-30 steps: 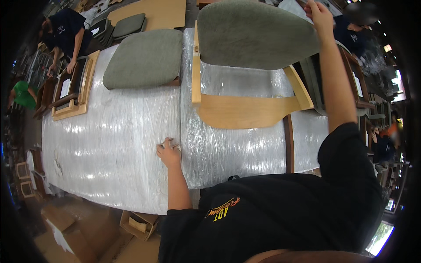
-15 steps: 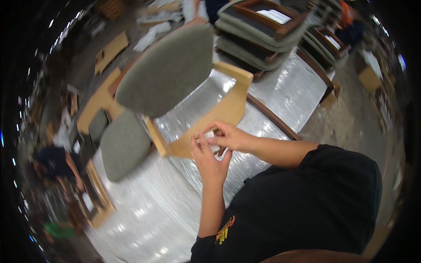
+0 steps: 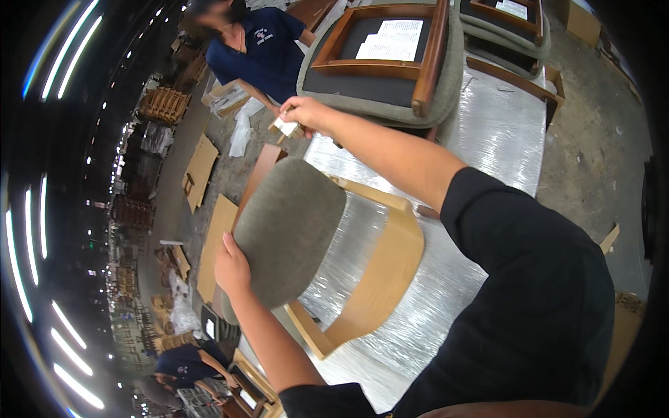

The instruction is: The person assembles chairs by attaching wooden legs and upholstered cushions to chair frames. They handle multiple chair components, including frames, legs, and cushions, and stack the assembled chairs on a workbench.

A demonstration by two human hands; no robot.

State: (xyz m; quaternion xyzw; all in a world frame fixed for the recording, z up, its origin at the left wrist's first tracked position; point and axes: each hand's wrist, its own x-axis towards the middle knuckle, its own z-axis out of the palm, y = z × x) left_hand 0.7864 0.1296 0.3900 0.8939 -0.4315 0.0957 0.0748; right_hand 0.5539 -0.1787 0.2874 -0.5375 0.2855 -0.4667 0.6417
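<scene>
My right hand (image 3: 310,115) reaches to the far side and pinches a small light-wood piece with white on it (image 3: 286,127); its exact kind I cannot make out. A co-worker's forearm (image 3: 259,96) comes close to it. On the near left, my left hand (image 3: 233,268) grips the outer edge of a grey upholstered chair pad (image 3: 289,223). This pad stands tilted beside a curved light-wood chair frame (image 3: 380,279). The frame lies on a table covered in shiny clear wrap (image 3: 453,261).
Grey chair pads with dark-wood frames and white paper sheets (image 3: 380,94) are stacked at the far side. One co-worker in navy (image 3: 261,49) stands beyond the table, another (image 3: 185,366) at lower left. Flat cardboard (image 3: 202,167) lies on the floor.
Both hands were together on the small piece over the frame. My right hand has carried it away toward the far co-worker; my left hand has let go and taken hold of the pad.
</scene>
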